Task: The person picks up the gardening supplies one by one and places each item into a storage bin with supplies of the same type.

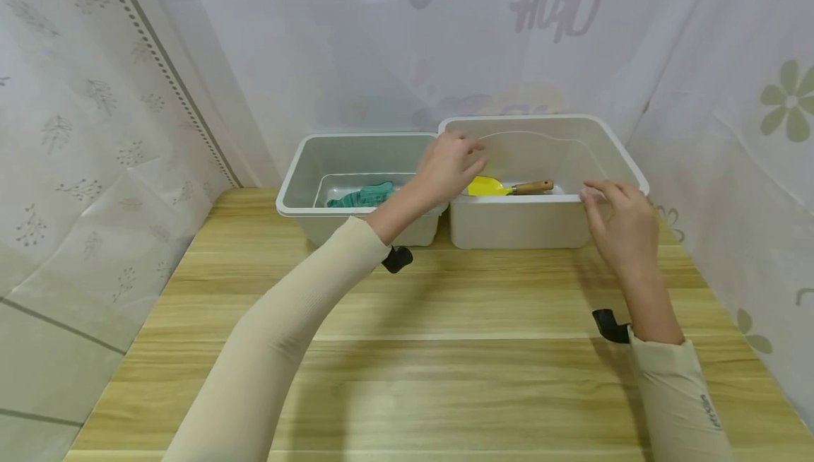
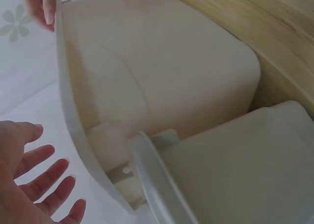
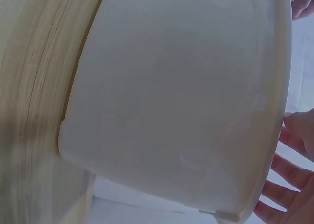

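Observation:
Two pale plastic bins stand side by side. My left hand [image 1: 448,165] hovers over the left end of the larger right bin [image 1: 518,225], its fingers spread and holding nothing. In the left wrist view those fingers are apart from the rim. At that bin's front right corner, my right hand [image 1: 626,229] touches the rim with thumb and fingertips, the fingers fairly straight. Inside lies a small yellow trowel [image 1: 486,186] with a wooden handle. The left bin [image 1: 318,225] contains a crumpled teal fabric item [image 1: 369,196], partly hidden by the front rim.
Both bins stand toward the back of a wood-grain table [image 1: 458,377]. Behind them hangs a pale printed curtain [image 1: 356,38], with more patterned cloth at both sides. The left forearm crosses in front of the left bin.

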{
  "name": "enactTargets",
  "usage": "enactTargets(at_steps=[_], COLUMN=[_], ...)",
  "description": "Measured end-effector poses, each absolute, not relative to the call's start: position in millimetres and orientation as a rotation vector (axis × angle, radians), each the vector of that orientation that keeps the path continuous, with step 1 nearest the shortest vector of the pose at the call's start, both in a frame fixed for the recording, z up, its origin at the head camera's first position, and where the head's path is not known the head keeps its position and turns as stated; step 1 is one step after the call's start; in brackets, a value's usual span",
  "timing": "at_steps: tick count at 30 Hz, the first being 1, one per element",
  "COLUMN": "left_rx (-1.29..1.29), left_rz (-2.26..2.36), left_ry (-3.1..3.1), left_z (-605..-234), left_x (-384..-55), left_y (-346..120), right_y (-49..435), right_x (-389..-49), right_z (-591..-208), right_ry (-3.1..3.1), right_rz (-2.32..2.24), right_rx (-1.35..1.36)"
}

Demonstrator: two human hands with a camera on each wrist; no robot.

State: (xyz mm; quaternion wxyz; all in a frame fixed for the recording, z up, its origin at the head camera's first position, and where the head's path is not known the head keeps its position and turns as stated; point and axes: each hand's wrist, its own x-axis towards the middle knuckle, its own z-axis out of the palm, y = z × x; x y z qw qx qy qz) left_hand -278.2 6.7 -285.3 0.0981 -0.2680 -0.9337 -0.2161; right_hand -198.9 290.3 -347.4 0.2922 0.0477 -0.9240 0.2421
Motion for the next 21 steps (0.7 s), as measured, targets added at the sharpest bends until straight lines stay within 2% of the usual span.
enactTargets(at_steps=[21], left_rx=[-0.697], left_rz=[-0.429], left_ry=[-2.810], left_z=[-313.7], left_x=[-242.6], left_y=[-26.8], right_y=[278.4], right_x=[-202.5], right_z=[-348.2], right_ry=[-2.551], right_rz=[0.591], right_rx=[0.214])
